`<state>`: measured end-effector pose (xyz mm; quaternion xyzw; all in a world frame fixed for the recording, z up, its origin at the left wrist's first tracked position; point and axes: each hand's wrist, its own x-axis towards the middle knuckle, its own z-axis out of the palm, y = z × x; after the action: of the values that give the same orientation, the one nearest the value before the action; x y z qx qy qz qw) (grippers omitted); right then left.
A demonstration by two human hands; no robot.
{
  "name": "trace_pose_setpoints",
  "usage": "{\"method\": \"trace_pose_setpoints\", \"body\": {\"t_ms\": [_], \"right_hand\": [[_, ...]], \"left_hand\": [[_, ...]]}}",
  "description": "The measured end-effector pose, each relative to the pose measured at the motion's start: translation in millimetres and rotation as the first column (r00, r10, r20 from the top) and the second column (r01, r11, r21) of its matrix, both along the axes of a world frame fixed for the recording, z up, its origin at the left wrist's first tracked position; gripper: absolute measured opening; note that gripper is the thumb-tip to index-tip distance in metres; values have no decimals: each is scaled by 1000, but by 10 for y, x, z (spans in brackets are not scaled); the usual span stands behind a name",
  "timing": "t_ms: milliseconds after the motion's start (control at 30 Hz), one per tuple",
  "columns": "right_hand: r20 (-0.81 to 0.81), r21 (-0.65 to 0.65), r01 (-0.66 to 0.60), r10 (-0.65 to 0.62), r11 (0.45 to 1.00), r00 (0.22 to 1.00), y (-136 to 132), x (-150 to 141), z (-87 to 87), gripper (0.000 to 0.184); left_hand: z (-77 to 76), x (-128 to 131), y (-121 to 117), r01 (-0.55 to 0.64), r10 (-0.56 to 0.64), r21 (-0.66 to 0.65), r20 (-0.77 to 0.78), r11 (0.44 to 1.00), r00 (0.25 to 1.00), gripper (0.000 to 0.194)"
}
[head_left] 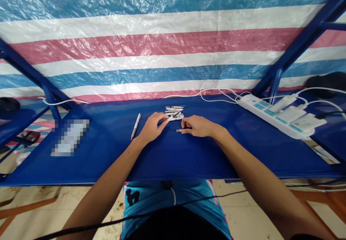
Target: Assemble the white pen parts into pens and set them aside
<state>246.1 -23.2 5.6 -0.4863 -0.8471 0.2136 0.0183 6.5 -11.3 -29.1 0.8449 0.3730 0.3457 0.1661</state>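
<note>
In the middle of the blue table [173,157], my left hand [154,126] pinches a white pen [172,118] between thumb and fingertips. A dark thin end angles up to the right from beside it, over a small pile of white pens and pen parts [174,109]. To the right, my right hand [200,126] is closed, its thumb and forefinger on a short greyish pen part [178,130]. The fingers cover most of that piece. Left of my left hand lies a single white pen [135,126] with a dark lower end, apart from the pile.
A white power strip [263,108] with plugged-in chargers and cables lies at the right. On the left is a blurred-out flat object [70,138]. A white cable [186,95] runs along the back edge before a striped plastic sheet [162,45]. Blue metal posts [294,45] frame the sides.
</note>
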Motion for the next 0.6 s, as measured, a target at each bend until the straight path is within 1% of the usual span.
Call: {"method": "trace_pose_setpoints", "body": {"t_ms": [100, 300, 467, 600], "right_hand": [[-11, 9, -4, 4, 1000, 1000, 0, -2, -7, 17], [-26, -17, 38, -38, 999, 999, -5, -22, 10, 16], [-75, -2, 31, -31, 1000, 997, 11, -5, -22, 16], [-123, -22, 28, -31, 999, 992, 26, -3, -46, 15]], "left_hand": [[0, -2, -3, -5, 5, -5, -5, 1000, 1000, 24], [-2, -9, 0, -5, 5, -14, -7, 1000, 1000, 25], [-4, -13, 2, -7, 7, -15, 1, 1000, 1000, 26], [-2, -11, 0, -3, 3, -10, 6, 1000, 1000, 25]]}}
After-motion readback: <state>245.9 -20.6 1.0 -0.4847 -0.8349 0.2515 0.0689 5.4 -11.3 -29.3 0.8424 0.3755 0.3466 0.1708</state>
